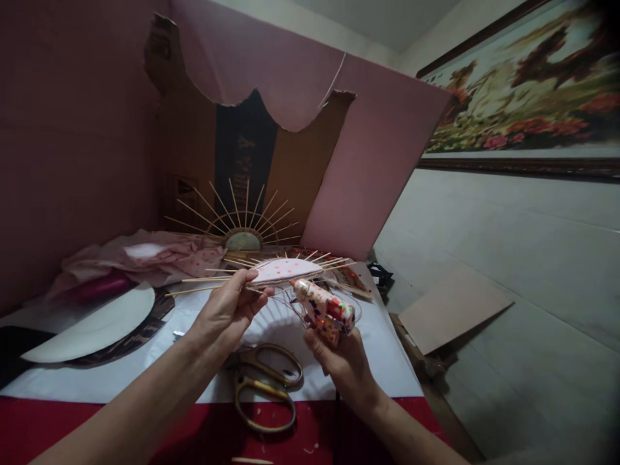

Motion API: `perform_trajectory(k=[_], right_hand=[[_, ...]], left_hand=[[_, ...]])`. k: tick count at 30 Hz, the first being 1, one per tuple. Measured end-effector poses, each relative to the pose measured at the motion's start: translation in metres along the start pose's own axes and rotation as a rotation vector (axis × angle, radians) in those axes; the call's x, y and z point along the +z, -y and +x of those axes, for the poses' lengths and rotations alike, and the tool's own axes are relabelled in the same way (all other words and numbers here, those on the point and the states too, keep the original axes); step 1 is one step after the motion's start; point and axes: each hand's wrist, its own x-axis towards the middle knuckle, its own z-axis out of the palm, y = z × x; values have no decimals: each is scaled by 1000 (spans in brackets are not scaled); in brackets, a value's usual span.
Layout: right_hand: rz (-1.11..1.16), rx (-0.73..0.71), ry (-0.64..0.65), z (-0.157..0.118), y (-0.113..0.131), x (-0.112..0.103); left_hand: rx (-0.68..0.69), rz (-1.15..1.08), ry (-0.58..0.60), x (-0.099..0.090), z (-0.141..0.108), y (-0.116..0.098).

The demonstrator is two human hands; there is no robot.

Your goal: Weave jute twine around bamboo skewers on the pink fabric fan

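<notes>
The left hand [225,310] pinches the fabric-covered half-disc [287,268] above the table [378,355]; its underside is hidden. The right-hand fingers wrap the glue gun [325,307], nozzle at the half-disc's edge, covering its handle.

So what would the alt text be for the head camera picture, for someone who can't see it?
A left hand holds a dotted fabric half-round with thin sticks fanning out, while the right hand points a floral-patterned glue gun at its edge. Scissors lie below on the table, and a similar stick fan stands behind.
</notes>
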Motion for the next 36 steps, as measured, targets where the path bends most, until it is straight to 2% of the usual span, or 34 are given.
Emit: perform_trajectory(k=[2,5,11,21,36], right_hand=[[3,-21,58,-2,-1,2],[-16,-58,69,-4,-1,4],[44,12,84,-3,3,2],[47,70,142,-3,7,0],[-23,4,72,-5,2,5]], left_hand=[[8,8,3,-1,0,1],[14,17,8,-1,0,3],[24,39,36,0,-3,5],[-9,38,13,4,-5,4],[-29,42,-9,3,-5,6]])
